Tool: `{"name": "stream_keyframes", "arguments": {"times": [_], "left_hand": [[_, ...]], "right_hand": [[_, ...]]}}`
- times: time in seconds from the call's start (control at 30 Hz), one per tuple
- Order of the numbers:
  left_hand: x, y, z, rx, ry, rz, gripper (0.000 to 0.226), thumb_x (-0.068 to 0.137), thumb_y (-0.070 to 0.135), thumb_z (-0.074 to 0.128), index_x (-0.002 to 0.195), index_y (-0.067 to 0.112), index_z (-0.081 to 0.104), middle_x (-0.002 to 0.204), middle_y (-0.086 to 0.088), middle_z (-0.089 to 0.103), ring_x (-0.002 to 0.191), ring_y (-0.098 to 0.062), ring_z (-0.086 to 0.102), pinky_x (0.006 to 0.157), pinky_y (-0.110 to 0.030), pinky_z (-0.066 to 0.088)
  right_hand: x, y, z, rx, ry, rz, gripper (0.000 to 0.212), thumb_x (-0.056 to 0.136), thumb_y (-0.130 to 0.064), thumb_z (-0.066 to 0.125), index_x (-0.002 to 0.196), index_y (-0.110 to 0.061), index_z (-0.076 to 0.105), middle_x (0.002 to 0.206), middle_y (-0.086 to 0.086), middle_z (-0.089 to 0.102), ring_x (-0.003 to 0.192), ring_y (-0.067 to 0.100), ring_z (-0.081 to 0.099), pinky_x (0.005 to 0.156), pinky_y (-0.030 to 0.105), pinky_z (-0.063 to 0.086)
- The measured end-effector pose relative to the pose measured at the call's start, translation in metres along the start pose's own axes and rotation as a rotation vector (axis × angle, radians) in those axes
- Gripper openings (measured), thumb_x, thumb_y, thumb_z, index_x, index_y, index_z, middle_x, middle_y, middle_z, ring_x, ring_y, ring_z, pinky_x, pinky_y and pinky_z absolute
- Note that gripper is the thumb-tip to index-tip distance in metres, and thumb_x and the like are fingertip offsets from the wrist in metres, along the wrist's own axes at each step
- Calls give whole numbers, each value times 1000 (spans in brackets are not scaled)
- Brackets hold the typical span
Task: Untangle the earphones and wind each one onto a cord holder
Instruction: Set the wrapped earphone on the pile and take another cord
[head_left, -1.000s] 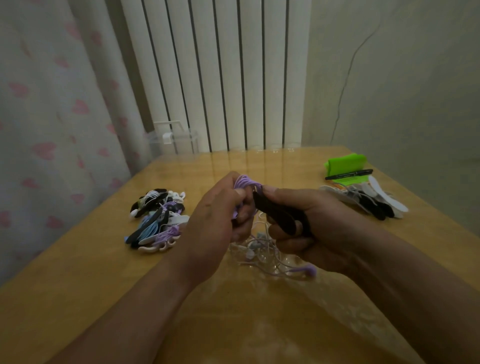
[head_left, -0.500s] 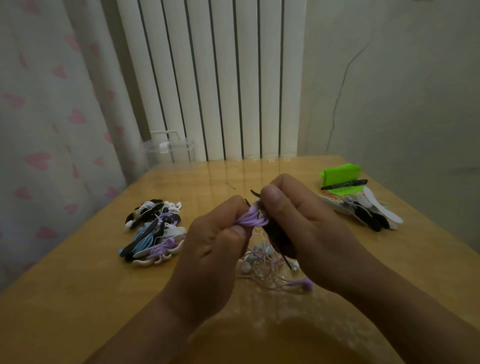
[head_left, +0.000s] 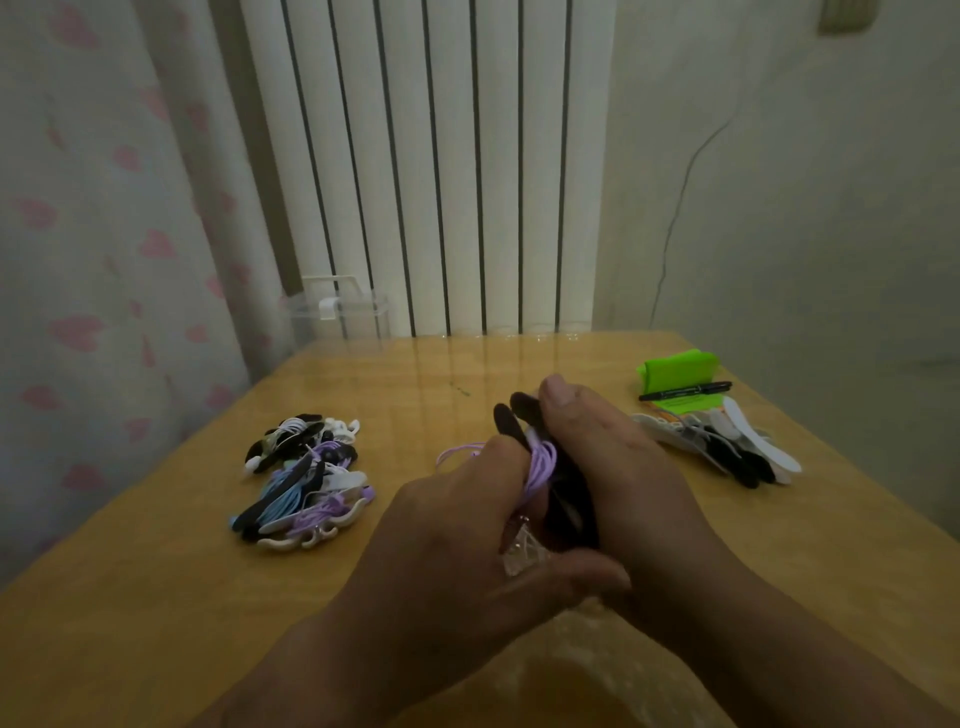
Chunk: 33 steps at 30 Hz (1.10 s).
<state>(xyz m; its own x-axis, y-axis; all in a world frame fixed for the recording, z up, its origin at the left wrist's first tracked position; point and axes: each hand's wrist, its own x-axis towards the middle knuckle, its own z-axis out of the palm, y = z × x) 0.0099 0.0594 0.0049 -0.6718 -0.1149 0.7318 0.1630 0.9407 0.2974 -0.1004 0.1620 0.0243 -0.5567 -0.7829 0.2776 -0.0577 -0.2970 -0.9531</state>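
Right hand (head_left: 618, 483) grips the black cord holder (head_left: 514, 421), left hand (head_left: 457, 525) pinches the lilac cord (head_left: 540, 462) — I'd keep each turn snug.

We identify the place as a room in a home. Four features support this: a fabric curtain (head_left: 104, 260) printed with pink hearts on the left; a white column radiator (head_left: 441, 182) straight ahead; a painted plaster wall (head_left: 805, 208) with a thin crack (head_left: 675, 218); and a glossy wooden worktop (head_left: 156, 597) set into the corner, with a clear plastic box (head_left: 337, 317) at its far left end.
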Motion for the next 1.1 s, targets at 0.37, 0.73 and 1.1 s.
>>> {"name": "stream_keyframes", "arguments": {"times": [0.37, 0.73, 1.1], "left_hand": [[5, -19, -16, -924, -51, -529, 42, 96, 53, 63, 103, 11, 62, 60, 4, 47, 47, -11, 40, 49, -26, 39], [4, -32, -12, -1499, -272, -676, 25, 105, 27, 53, 122, 8, 53, 81, -1, 49, 55, -7, 44, 58, -24, 47], [3, -29, -21, -1360, -345, -710, 32, 105, 20, 48, 126, -3, 58, 98, -13, 73, 82, -20, 77, 73, -30, 64]], "right_hand": [[9, 2, -25, -477, -245, -105, 50, 99, -6, 55, 126, -48, 58, 125, -23, 65, 117, 0, 60, 98, 35, 52], [9, 10, -17, -416, -158, -255, 8, 101, -24, 61, 105, -19, 65, 96, 4, 71, 94, 19, 70, 86, 41, 60], [13, 9, -27, -374, -236, -128, 5, 101, -12, 59, 101, -11, 64, 83, -1, 70, 76, 12, 68, 75, 26, 57]]}}
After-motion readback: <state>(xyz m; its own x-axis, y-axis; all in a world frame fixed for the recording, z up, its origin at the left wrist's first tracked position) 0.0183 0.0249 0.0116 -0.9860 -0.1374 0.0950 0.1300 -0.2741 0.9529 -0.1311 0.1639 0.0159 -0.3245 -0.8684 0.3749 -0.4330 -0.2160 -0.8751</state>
